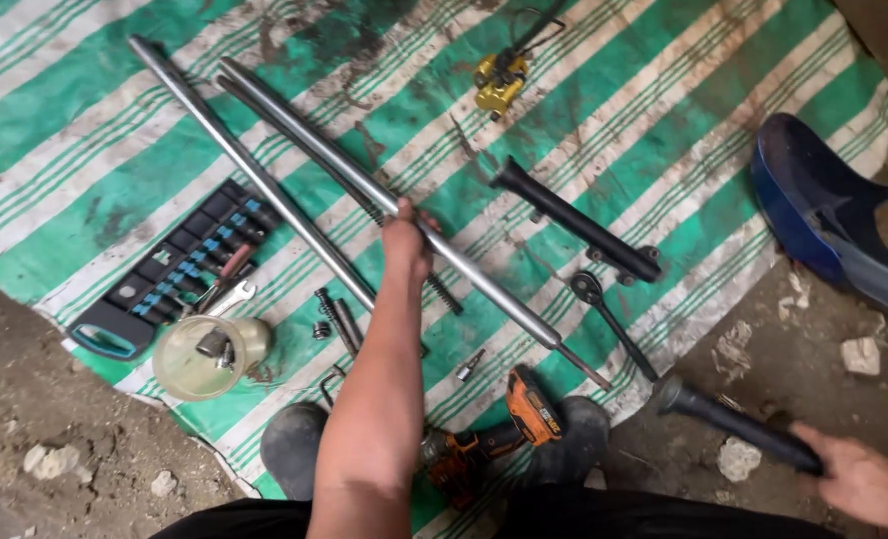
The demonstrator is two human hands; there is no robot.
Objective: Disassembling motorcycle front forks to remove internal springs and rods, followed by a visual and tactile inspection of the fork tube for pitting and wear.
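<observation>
Near the centre of the frame our left hand (407, 243) is closed around a long shiny steel tube (384, 200), which runs diagonally from the upper left down toward the lower right across the green and white striped tarp (663, 110). A second steel tube (249, 170) lies parallel, just to its left. At the lower right corner our right hand (863, 484) is wrapped around the end of a black fork leg (738, 424), which lies over the dirt beyond the tarp's edge. Another black fork leg (579, 222) rests on the tarp right of centre, with a ratchet wrench (611, 321) just below it. At lower left sit a socket set tray (169, 274) and a clear plastic container (204, 356) with small parts. An orange cordless drill (494, 434) lies at the bottom centre between our dark shoes (294, 444). A yellow brake caliper (499, 85) sits at the top, and a blue fairing panel (823, 215) at the right edge.
</observation>
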